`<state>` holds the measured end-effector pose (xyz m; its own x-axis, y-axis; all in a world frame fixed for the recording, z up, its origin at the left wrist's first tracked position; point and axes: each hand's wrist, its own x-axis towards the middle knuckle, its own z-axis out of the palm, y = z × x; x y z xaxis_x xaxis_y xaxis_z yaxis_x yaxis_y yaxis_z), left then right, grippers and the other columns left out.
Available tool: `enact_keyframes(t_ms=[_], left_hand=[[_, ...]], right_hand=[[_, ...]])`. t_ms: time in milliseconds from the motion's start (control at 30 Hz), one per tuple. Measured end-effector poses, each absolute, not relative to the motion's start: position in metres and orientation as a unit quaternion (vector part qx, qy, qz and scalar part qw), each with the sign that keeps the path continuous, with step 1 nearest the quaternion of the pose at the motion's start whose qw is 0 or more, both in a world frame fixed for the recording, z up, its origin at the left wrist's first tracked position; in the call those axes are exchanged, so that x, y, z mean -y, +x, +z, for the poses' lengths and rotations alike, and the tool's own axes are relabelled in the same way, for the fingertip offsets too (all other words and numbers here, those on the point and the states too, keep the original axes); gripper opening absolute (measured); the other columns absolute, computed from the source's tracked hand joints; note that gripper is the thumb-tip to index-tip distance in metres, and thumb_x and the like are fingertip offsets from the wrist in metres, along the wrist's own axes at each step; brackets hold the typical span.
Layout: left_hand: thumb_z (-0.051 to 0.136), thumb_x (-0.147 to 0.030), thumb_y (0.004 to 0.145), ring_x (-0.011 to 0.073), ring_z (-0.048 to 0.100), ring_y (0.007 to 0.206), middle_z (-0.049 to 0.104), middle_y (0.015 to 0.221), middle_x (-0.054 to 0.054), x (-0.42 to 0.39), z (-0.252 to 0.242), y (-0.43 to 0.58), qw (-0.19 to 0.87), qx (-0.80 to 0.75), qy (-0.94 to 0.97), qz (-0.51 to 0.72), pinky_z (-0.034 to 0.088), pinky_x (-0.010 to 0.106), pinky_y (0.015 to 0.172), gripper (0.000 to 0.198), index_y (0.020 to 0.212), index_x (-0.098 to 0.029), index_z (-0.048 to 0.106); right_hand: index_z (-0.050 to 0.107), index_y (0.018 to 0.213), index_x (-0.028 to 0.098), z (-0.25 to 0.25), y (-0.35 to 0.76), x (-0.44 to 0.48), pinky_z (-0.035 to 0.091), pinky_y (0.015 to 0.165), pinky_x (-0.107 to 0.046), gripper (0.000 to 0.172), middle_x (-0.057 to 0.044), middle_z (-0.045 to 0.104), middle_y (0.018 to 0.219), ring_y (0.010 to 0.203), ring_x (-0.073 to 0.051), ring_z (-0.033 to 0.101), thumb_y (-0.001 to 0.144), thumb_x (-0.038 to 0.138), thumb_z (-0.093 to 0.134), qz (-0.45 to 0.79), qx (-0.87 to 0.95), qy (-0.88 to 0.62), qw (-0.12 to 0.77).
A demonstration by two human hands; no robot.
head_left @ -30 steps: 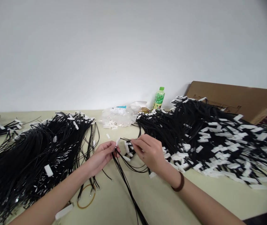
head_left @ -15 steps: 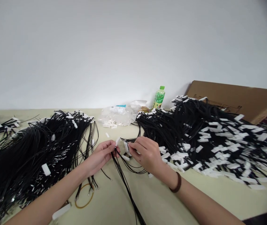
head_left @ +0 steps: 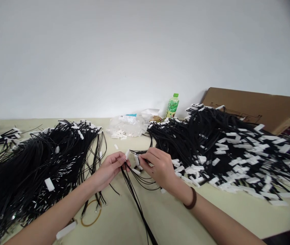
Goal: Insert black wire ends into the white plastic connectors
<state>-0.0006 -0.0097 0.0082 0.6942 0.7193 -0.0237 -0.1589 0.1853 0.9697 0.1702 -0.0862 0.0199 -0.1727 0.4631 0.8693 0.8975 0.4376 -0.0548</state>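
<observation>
Between the thumb and fingers of my left hand (head_left: 114,166) is a white connector (head_left: 127,154) with black wires (head_left: 136,197) trailing down toward the front edge. My right hand (head_left: 158,166) sits just to its right, thumb and forefinger pinched at a second white connector (head_left: 137,159), from which thin black wires loop below. The two connectors stand close together, apart. The exact grip of the right fingertips is partly hidden. A loose white connector (head_left: 116,146) lies on the table behind my left hand.
Black wire bundles (head_left: 40,160) spread on the left, and a bigger pile with white connectors (head_left: 211,146) on the right. Behind stand a clear plastic bag (head_left: 129,126) of white pieces, a green-capped bottle (head_left: 172,106) and a cardboard box (head_left: 249,105). A yellow ring (head_left: 91,224) lies in front.
Very little differs. My right hand has shifted slightly left and up, while my left hand keeps its place with the connector.
</observation>
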Motion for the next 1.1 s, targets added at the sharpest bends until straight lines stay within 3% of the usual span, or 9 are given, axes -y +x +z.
enact_keyframes(t_ms=[333, 633, 833, 1000, 1100], left_hand=[[0.061, -0.038, 0.075, 0.0099, 0.054, 0.061, 0.06, 0.069, 0.0, 0.0086, 0.0055, 0.0001, 0.706, -0.242, 0.588, 0.312, 0.038, 0.023, 0.062, 0.024, 0.07, -0.015, 0.056], [0.059, -0.039, 0.076, 0.0103, 0.054, 0.06, 0.06, 0.069, 0.0, 0.0112, 0.0079, 0.0006, 0.673, -0.244, 0.633, 0.296, 0.039, 0.024, 0.062, 0.026, 0.07, -0.015, 0.056], [0.057, -0.041, 0.077, 0.0111, 0.055, 0.06, 0.06, 0.069, 0.0, 0.0127, 0.0101, 0.0003, 0.663, -0.241, 0.657, 0.264, 0.04, 0.024, 0.062, 0.027, 0.07, -0.015, 0.055], [0.057, -0.041, 0.077, 0.0112, 0.054, 0.061, 0.06, 0.068, 0.0, 0.0146, 0.0123, 0.0001, 0.658, -0.234, 0.671, 0.247, 0.039, 0.023, 0.061, 0.027, 0.071, -0.015, 0.056], [0.057, -0.04, 0.077, 0.0115, 0.054, 0.061, 0.059, 0.067, 0.0, 0.0153, 0.0128, 0.0, 0.663, -0.229, 0.67, 0.244, 0.039, 0.024, 0.061, 0.026, 0.071, -0.015, 0.056]], right_hand=[[0.053, 0.062, 0.014, 0.0189, 0.1653, 0.0873, 0.029, 0.053, -0.019, 0.018, 0.003, 0.042, 0.055, 0.055, -0.005, 0.038, 0.079, 0.015, 0.052, -0.072, 0.687, -0.537, 0.485], [0.054, 0.067, 0.014, 0.0227, 0.1687, 0.0888, 0.031, 0.06, -0.022, 0.016, 0.0, 0.046, 0.06, 0.063, -0.009, 0.039, 0.082, 0.017, 0.05, -0.09, 0.703, -0.543, 0.452], [0.054, 0.075, 0.014, 0.0251, 0.1694, 0.0893, 0.037, 0.07, -0.027, 0.014, -0.005, 0.052, 0.078, 0.077, -0.014, 0.042, 0.085, 0.02, 0.046, -0.141, 0.735, -0.528, 0.401], [0.05, 0.078, 0.015, 0.0198, 0.1692, 0.0877, 0.042, 0.082, -0.026, 0.008, -0.007, 0.057, 0.102, 0.094, -0.013, 0.052, 0.084, 0.015, 0.045, -0.017, 0.762, -0.479, 0.435], [0.053, 0.086, 0.017, 0.0229, 0.1685, 0.0892, 0.044, 0.075, -0.023, 0.009, -0.004, 0.061, 0.092, 0.083, -0.01, 0.056, 0.084, 0.015, 0.044, 0.072, 0.758, -0.489, 0.425]])
